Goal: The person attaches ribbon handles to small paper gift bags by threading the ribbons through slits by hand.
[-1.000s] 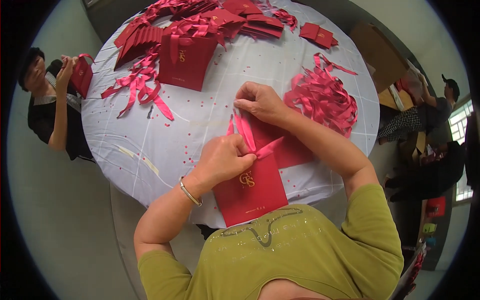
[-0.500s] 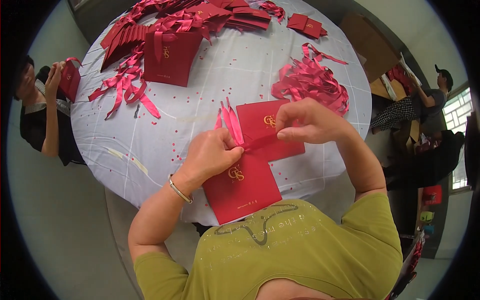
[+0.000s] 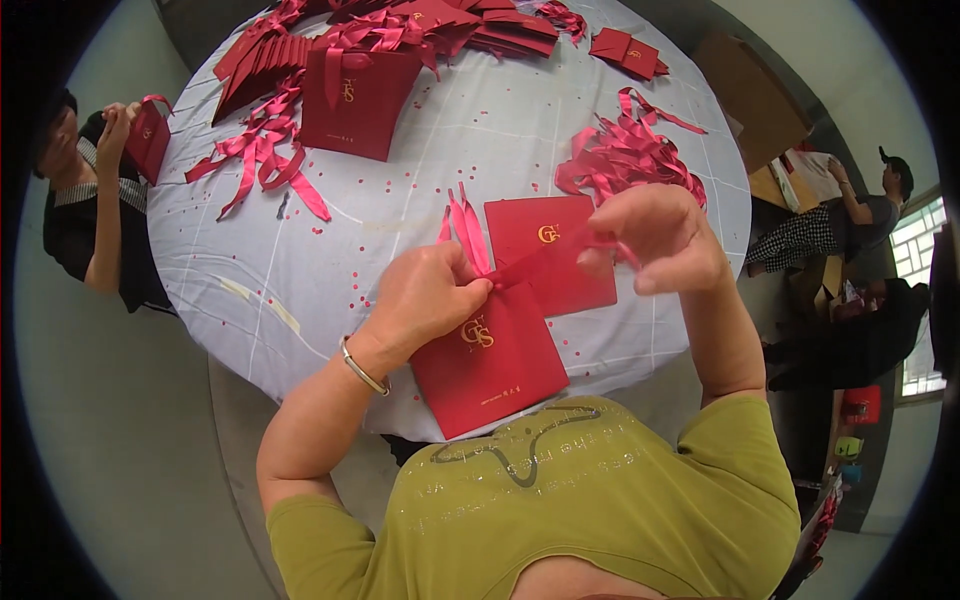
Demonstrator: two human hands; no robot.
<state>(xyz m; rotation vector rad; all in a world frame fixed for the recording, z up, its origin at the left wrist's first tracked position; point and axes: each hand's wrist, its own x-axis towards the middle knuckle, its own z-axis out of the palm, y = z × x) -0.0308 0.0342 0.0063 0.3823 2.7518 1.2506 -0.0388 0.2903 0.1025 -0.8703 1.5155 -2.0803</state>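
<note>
A flat red paper gift bag with gold print lies at the table's near edge, in front of my body. My left hand pinches the bag's top edge where a ribbon is attached, its thumb and forefinger closed. Pink ribbon strips stick up beyond those fingers. From that pinch a dark red ribbon stretches to my right hand, which is raised and slightly blurred. A ribbon end shows at its curled fingers. Partly under the ribbon lies a second red bag, touched by neither hand.
A loose heap of pink ribbons lies beyond my right hand. Several red bags are stacked at the far side, and small red dots scatter over the white tablecloth. A person at the left holds a red bag; others stand at right.
My right hand has moved a little to the right and turned, drawing the ribbon outward. My left hand keeps its pinch at the bag's top. The view has shifted slightly.
</note>
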